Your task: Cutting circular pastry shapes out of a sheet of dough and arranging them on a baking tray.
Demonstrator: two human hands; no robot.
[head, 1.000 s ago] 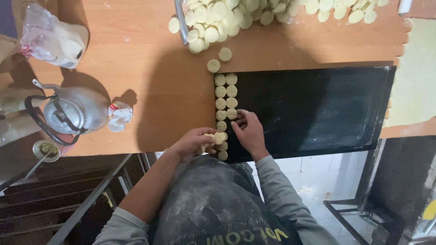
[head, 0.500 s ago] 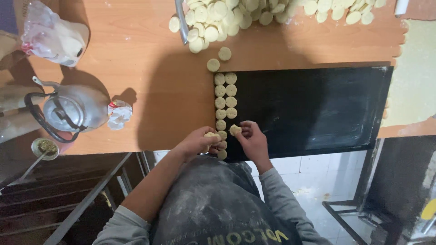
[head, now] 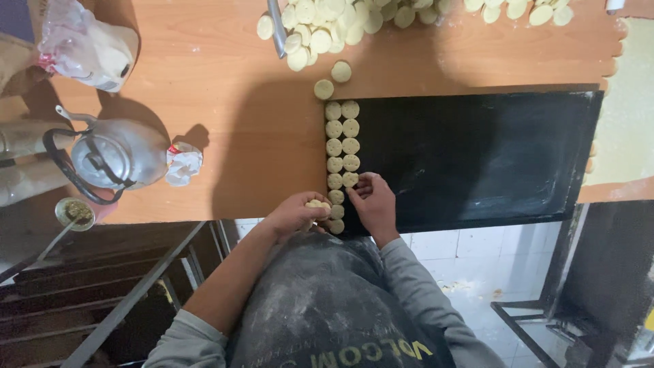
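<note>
A black baking tray [head: 477, 157] lies on the wooden table [head: 225, 123]. Two columns of pale round dough discs [head: 342, 146] run down its left edge. My left hand [head: 296, 215] is at the table's near edge, curled around a few dough discs [head: 317, 204]. My right hand [head: 373, 201] rests on the tray, its fingertips on the lowest disc [head: 350, 179] of the right column. A heap of loose dough discs [head: 327, 20] sits on the table above the tray.
A metal kettle [head: 112, 160] stands at the left with a crumpled white wrapper [head: 182, 163] beside it. A plastic bag [head: 85, 44] lies at top left. Rolled-out dough [head: 623, 116] lies right of the tray. A small cup with a spoon [head: 76, 212] sits at the left edge.
My right hand carried a disc up from my left hand and set it at the bottom of the right column. My left hand stayed in place.
</note>
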